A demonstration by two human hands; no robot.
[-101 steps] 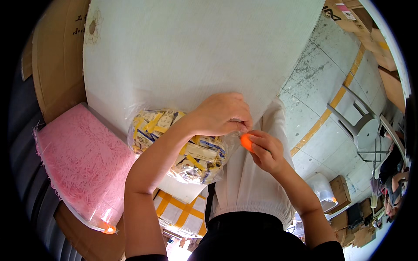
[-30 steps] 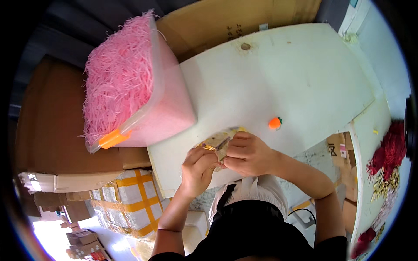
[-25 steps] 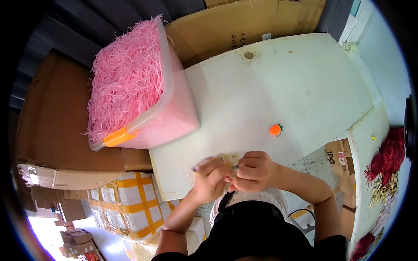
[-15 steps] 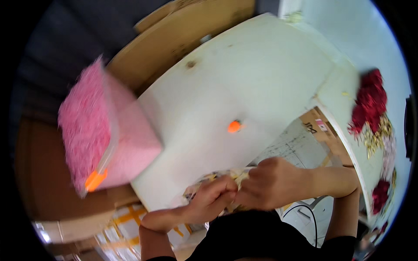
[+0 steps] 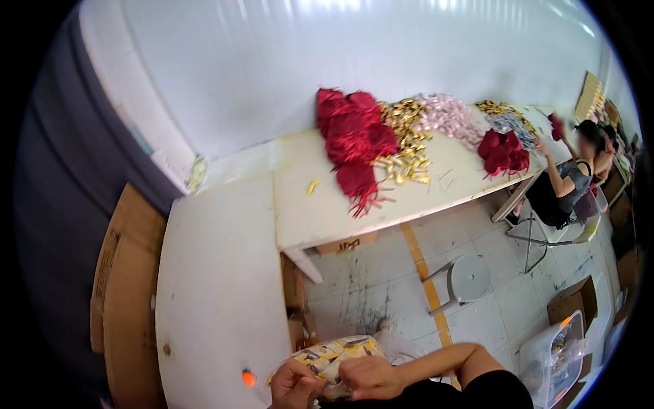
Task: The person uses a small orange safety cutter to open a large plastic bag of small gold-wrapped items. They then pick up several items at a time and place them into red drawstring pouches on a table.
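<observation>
A clear plastic bag (image 5: 338, 351) of yellow-and-white wrapped packets lies low in the view, partly behind my hands. My left hand (image 5: 294, 384) is closed at the bag's near left side, thumb pressed against the fingers. To its right, my right hand (image 5: 371, 376) makes a fist at the bag, knuckles up. Both seem to grip the bag's film, though the pinched parts are hidden by the fingers. A small gap separates the two hands. Left of my left hand, a small orange object (image 5: 248, 377) with a dark tip rests on the white table (image 5: 218, 286).
Another white table (image 5: 300, 218) along the wall bears dark red drawstring pouches (image 5: 357, 136) and gold packets (image 5: 405, 160). A stool (image 5: 470, 278) stands on the tiled floor. A seated person (image 5: 572, 177) works at the far right. A clear bin (image 5: 555, 358) is lower right; cardboard (image 5: 133, 300) leans left.
My view has swung right and up, bringing the wall table and the seated person into sight. The pink-filled bin has left the view. My fists, together before, are now slightly apart.
</observation>
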